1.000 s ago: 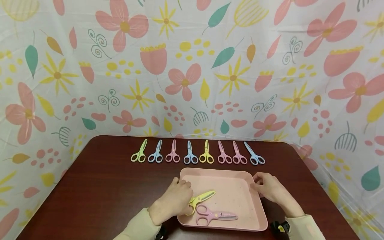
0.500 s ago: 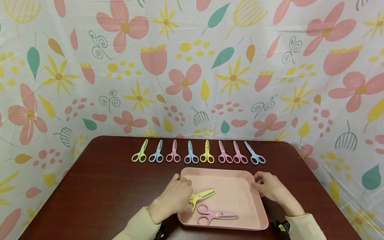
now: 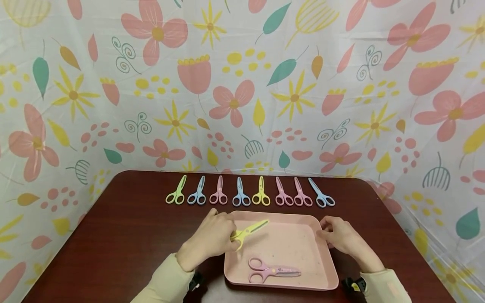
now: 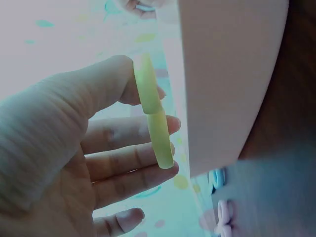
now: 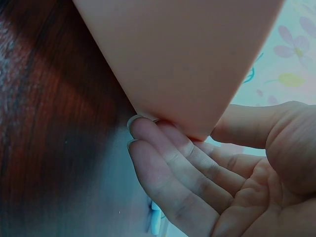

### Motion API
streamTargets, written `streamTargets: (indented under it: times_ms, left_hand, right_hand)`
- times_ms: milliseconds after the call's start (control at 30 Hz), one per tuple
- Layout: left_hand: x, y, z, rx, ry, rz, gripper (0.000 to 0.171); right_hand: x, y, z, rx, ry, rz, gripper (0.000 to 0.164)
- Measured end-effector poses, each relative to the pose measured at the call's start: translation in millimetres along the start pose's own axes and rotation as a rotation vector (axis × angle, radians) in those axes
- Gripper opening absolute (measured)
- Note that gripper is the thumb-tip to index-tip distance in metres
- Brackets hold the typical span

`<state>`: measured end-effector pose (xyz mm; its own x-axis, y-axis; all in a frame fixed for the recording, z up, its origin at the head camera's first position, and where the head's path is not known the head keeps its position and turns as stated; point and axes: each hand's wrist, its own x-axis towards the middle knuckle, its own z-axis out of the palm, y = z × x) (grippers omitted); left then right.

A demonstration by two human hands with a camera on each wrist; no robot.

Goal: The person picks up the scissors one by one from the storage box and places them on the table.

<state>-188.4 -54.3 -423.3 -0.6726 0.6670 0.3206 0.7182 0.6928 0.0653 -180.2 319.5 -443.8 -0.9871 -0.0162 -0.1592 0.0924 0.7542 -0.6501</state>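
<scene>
My left hand (image 3: 212, 235) pinches the handles of a pair of yellow scissors (image 3: 250, 230), held above the left side of a pink tray (image 3: 299, 235). In the left wrist view the yellow scissors (image 4: 155, 118) appear edge-on, between the thumb and the fingers. Pink scissors (image 3: 270, 270) lie in the near part of the tray, blades toward the right. At the tray's right wall, my right hand (image 3: 342, 237) grips the rim. The right wrist view has the thumb on one side of the tray wall (image 5: 177, 59) and fingertips (image 5: 148, 160) along its outer face.
Behind the tray, a row of scissors in green, blue, pink and yellow lies on the dark table (image 3: 151, 235), including green scissors (image 3: 176, 190) at the left end and blue scissors (image 3: 321, 193) at the right end. A flowered curtain (image 3: 235, 84) hangs behind the table.
My left hand has lifted the yellow scissors off the tray floor and moved up and slightly left with them. The right hand and the pink scissors stay in place.
</scene>
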Motion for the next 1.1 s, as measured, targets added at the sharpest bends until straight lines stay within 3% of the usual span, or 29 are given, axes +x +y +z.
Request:
streamTargets:
  times_ms: [200, 433, 667, 800, 1100]
  left_hand:
    - [-1.1, -16.8, -6.5, 0.003, 0.051, -0.057, 0.040]
    - [-6.8, -42.5, -11.9, -0.042, 0.079, -0.139, 0.022]
    - [-14.2, -71.1, -17.6, -0.109, 0.052, -0.232, 0.032]
    - [-18.2, -89.4, -14.2, -0.113, 0.072, -0.271, 0.034]
    - [-29.5, -122.7, -9.9, -0.091, 0.164, -0.402, 0.010]
  right_hand:
    - [-0.9, -0.7, 0.4, 0.010, 0.004, -0.010, 0.013]
    - [-1.4, 0.2, 2.6, 0.015, 0.001, 0.003, 0.012]
    - [-1.9, -1.9, 1.8, 0.010, 0.002, -0.002, 0.012]
    - [-2.2, -1.9, 1.0, -0.003, 0.006, -0.009, 0.011]
    - [-3.5, -1.4, 0.8, -0.009, 0.009, -0.006, 0.012]
